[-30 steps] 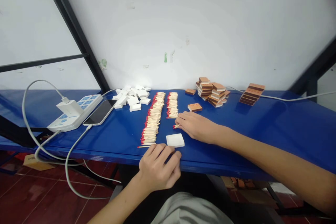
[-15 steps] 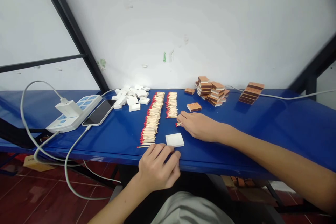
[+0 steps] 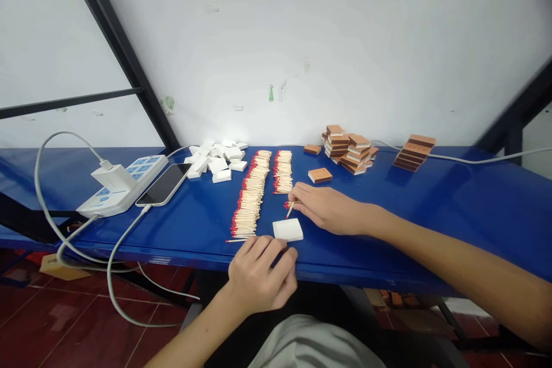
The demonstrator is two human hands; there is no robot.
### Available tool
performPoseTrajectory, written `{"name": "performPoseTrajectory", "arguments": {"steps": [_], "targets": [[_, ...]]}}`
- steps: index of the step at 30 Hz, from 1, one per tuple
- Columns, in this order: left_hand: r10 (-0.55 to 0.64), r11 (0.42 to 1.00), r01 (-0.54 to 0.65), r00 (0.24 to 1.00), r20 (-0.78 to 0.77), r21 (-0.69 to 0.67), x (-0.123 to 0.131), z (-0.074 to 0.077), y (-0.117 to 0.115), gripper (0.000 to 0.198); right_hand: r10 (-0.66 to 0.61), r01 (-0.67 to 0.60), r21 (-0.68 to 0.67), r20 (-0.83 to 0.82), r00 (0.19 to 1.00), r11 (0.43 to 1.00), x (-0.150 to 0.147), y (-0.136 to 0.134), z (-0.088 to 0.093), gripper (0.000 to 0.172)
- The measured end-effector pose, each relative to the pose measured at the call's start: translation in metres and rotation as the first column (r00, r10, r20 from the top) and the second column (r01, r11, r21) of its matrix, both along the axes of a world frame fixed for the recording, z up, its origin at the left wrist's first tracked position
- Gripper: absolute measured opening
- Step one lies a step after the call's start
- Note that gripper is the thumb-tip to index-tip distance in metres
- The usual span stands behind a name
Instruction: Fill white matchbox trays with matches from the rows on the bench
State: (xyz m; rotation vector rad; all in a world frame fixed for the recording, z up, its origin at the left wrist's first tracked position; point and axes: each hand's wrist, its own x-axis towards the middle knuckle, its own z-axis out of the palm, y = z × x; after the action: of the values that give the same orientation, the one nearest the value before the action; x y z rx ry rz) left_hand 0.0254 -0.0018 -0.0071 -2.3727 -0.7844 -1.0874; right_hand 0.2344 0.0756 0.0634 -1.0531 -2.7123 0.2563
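Observation:
My right hand (image 3: 321,207) is closed in a pinch on a few red-tipped matches (image 3: 290,208) above the blue table. One of them points down toward a white matchbox tray (image 3: 288,230) just in front of it. The tray lies flat, and how full it is cannot be made out. Over the table's front edge rests my left hand (image 3: 262,273), its fingers curled in and nothing visible in them, close beside the tray. A long row of matches (image 3: 250,195) runs left of the tray. Beyond my right fingertips lies a shorter row of matches (image 3: 283,172).
White matchbox trays (image 3: 218,158) are heaped at the back left. Brown matchboxes (image 3: 349,149) stand stacked at the back right, with a single matchbox (image 3: 319,175) in front. Further right lies a flat brown sleeve sheet (image 3: 414,153). A phone (image 3: 164,184) and power strip (image 3: 125,187) sit left.
The matches in my right fingers have shifted: one now hangs down at an angle, and more red tips show. My left hand and the tray have stayed put.

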Motion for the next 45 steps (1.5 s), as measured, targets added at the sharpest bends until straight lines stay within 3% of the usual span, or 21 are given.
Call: {"name": "performPoseTrajectory", "arguments": {"steps": [12,20,25,28,31,37,45], "targets": [[0.002,1.0,-0.002,1.0,-0.003,0.001,0.0,0.0,0.0,0.016,0.038,-0.055,-0.108,-0.155,0.987,0.993,-0.003,-0.01,0.01,0.018],[0.017,1.0,-0.017,1.0,-0.009,0.0,0.0,0.001,0.0,0.016,0.212,-0.212,0.003,0.028,0.977,0.977,-0.009,-0.025,0.006,0.021],[-0.013,1.0,0.012,1.0,-0.009,-0.024,0.0,0.001,0.0,0.018,0.223,-0.223,-0.023,0.005,0.975,0.975,-0.011,-0.024,0.001,0.026],[-0.01,0.998,0.013,0.999,0.047,-0.061,0.0,0.003,-0.001,0.022,0.212,-0.216,-0.066,-0.054,0.976,0.974,-0.011,-0.021,0.001,0.026],[0.073,0.986,-0.059,0.993,0.092,-0.154,0.001,0.007,-0.002,0.032,0.224,-0.23,-0.072,-0.078,0.971,0.971,-0.011,-0.018,0.001,0.023],[0.22,0.954,-0.215,0.976,0.0,-0.21,0.003,0.013,-0.002,0.037,0.225,-0.228,-0.027,-0.073,0.972,0.973,-0.008,-0.013,0.001,0.019],[0.132,0.939,-0.125,0.991,0.003,-0.321,0.0,0.017,-0.003,0.021,0.267,-0.259,0.089,-0.095,0.959,0.962,-0.006,-0.014,-0.003,0.02]]}}
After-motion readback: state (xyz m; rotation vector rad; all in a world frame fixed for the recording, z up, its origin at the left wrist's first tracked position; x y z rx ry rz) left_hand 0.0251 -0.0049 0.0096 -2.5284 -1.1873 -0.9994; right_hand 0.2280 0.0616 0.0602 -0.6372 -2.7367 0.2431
